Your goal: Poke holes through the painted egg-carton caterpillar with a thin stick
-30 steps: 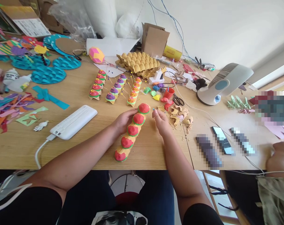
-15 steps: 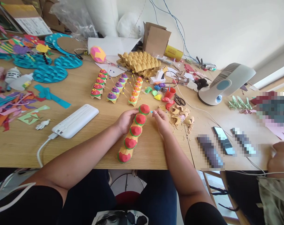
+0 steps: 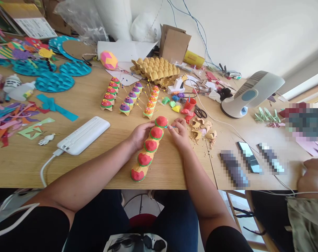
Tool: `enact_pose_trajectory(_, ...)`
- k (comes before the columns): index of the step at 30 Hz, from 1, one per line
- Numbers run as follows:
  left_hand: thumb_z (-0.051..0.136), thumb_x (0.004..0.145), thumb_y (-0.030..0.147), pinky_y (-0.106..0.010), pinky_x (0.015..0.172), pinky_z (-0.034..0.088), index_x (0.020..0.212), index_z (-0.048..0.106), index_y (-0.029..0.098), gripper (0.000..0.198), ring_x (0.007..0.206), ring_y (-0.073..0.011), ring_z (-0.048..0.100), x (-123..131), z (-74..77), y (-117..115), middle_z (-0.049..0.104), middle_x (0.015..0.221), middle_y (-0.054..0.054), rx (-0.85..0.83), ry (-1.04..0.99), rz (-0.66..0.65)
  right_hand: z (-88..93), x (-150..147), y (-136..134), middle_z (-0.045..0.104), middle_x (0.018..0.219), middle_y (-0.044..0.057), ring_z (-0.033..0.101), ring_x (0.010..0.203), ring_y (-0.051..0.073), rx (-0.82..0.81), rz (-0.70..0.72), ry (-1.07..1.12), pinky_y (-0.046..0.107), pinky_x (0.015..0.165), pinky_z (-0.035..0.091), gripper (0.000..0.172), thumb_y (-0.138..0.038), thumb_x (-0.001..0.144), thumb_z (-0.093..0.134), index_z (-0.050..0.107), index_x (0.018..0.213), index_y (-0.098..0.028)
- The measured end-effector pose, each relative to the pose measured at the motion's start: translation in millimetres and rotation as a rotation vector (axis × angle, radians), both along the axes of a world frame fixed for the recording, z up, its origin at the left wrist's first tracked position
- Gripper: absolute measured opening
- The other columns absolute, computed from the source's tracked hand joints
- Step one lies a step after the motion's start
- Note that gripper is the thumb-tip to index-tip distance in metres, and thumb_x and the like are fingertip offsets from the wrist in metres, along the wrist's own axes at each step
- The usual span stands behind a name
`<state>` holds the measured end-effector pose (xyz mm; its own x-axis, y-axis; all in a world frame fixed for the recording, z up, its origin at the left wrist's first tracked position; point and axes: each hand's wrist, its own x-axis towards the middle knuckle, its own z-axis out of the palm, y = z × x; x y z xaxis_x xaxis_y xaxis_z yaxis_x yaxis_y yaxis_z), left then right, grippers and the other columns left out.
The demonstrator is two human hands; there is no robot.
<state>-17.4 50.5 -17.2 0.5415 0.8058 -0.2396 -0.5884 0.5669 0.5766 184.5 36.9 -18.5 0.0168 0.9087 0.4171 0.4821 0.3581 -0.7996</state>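
Note:
A yellow egg-carton caterpillar (image 3: 148,150) with red domes ringed in green lies on the wooden table (image 3: 101,164) in front of me. My left hand (image 3: 140,134) grips its upper part from the left side. My right hand (image 3: 179,133) is pinched on a small blue-headed pin (image 3: 169,126), with the pin's tip against the topmost red dome. Three smaller finished caterpillars (image 3: 129,99) with pins stuck in them stand in a row just beyond.
A white power bank (image 3: 83,135) with its cable lies to the left. An egg tray (image 3: 155,69), clay lumps, scissors (image 3: 200,112) and carton scraps sit to the right, with a white fan (image 3: 249,93) and phones beyond. Paper cut-outs cover the far left. Another person's hand (image 3: 312,176) rests at the right edge.
My right hand has moved left, bringing the blue pin from clear of the caterpillar up against its top dome. My left hand has kept its grip.

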Motion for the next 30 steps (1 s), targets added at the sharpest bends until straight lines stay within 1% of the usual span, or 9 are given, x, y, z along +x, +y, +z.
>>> enact_pose_trajectory(4, 0.056, 0.089, 0.015, -0.026, 0.059, 0.054, 0.117, 0.073, 0.034, 0.038, 0.065, -0.0171, 0.072, 0.0, 0.2, -0.4, 0.077, 0.079, 0.0, 0.011, -0.02, -0.011, -3.0, 0.2, 0.4, 0.049, 0.121, 0.01, 0.049, 0.125, 0.028, 0.023, -0.012, -0.015, 0.047, 0.116, 0.036, 0.036, -0.058, 0.089, 0.067, 0.063, 0.081, -0.023)
enact_pose_trajectory(8, 0.057, 0.089, 0.017, -0.027, 0.058, 0.054, 0.121, 0.071, 0.036, 0.04, 0.064, -0.0187, 0.073, -0.7, -2.0, 0.7, 0.077, 0.077, 0.0, 0.007, -0.011, -0.022, -5.9, 1.0, 2.0, 0.047, 0.126, 0.011, 0.047, 0.131, 0.028, 0.043, -0.033, -0.044, 0.048, 0.116, 0.038, 0.034, -0.058, 0.09, 0.067, 0.064, 0.088, -0.024)
enact_pose_trajectory(11, 0.058, 0.089, 0.018, -0.027, 0.059, 0.054, 0.121, 0.071, 0.036, 0.04, 0.064, -0.018, 0.072, -1.3, -3.4, 1.5, 0.077, 0.077, 0.0, 0.011, -0.009, -0.035, -6.8, 0.5, 2.7, 0.044, 0.135, 0.013, 0.045, 0.136, 0.029, 0.01, -0.023, -0.018, 0.047, 0.109, 0.046, 0.034, -0.057, 0.088, 0.069, 0.065, 0.092, -0.024)
enact_pose_trajectory(15, 0.057, 0.089, 0.017, -0.027, 0.058, 0.053, 0.116, 0.074, 0.034, 0.035, 0.062, -0.018, 0.071, -1.1, -1.6, 0.7, 0.076, 0.075, -0.001, 0.005, -0.013, -0.018, -8.2, -3.0, 4.0, 0.041, 0.143, 0.013, 0.042, 0.14, 0.031, -0.058, -0.002, 0.16, 0.042, 0.095, 0.054, 0.038, -0.059, 0.082, 0.075, 0.063, 0.092, -0.024)
enact_pose_trajectory(17, 0.057, 0.089, 0.017, -0.027, 0.057, 0.052, 0.113, 0.075, 0.032, 0.033, 0.06, -0.0181, 0.07, -1.1, 0.1, 0.2, 0.075, 0.074, -0.002, -0.004, -0.011, -0.014, -9.2, -5.6, 5.2, 0.049, 0.136, 0.012, 0.052, 0.127, 0.028, -0.098, 0.024, 0.258, 0.038, 0.088, 0.054, 0.04, -0.059, 0.079, 0.077, 0.062, 0.091, -0.024)
enact_pose_trajectory(19, 0.057, 0.089, 0.018, -0.028, 0.056, 0.052, 0.114, 0.074, 0.031, 0.033, 0.059, -0.0184, 0.069, -1.4, 1.0, 0.1, 0.074, 0.074, -0.002, -0.004, -0.006, -0.016, -9.6, -8.1, 5.9, 0.059, 0.119, 0.009, 0.061, 0.102, 0.021, -0.137, 0.065, 0.337, 0.034, 0.081, 0.053, 0.041, -0.059, 0.078, 0.078, 0.06, 0.091, -0.025)
enact_pose_trajectory(22, 0.058, 0.089, 0.019, -0.028, 0.055, 0.052, 0.119, 0.073, 0.034, 0.037, 0.059, -0.0184, 0.069, -2.3, 0.0, 0.9, 0.074, 0.074, -0.001, 0.009, -0.001, -0.017, -7.3, -10.8, 4.5, 0.06, 0.086, 0.0, 0.056, 0.075, 0.015, -0.157, 0.106, 0.356, 0.031, 0.07, 0.047, 0.04, -0.06, 0.08, 0.075, 0.057, 0.09, -0.025)
enact_pose_trajectory(25, 0.058, 0.089, 0.02, -0.029, 0.058, 0.053, 0.122, 0.072, 0.036, 0.039, 0.062, -0.0189, 0.071, -3.0, -2.4, 2.0, 0.076, 0.076, 0.0, 0.017, 0.007, -0.024, -2.7, -11.7, 1.1, 0.056, 0.075, -0.002, 0.051, 0.07, 0.015, -0.144, 0.106, 0.275, 0.031, 0.067, 0.042, 0.038, -0.061, 0.084, 0.071, 0.058, 0.087, -0.025)
enact_pose_trajectory(30, 0.056, 0.09, 0.02, -0.031, 0.064, 0.053, 0.121, 0.074, 0.034, 0.037, 0.069, -0.0212, 0.073, -5.0, -4.0, 3.4, 0.079, 0.083, -0.003, 0.018, 0.04, -0.036, -0.5, -10.1, -0.5, 0.057, 0.08, 0.0, 0.05, 0.073, 0.016, -0.13, 0.122, 0.294, 0.032, 0.071, 0.042, 0.034, -0.058, 0.086, 0.069, 0.06, 0.086, -0.025)
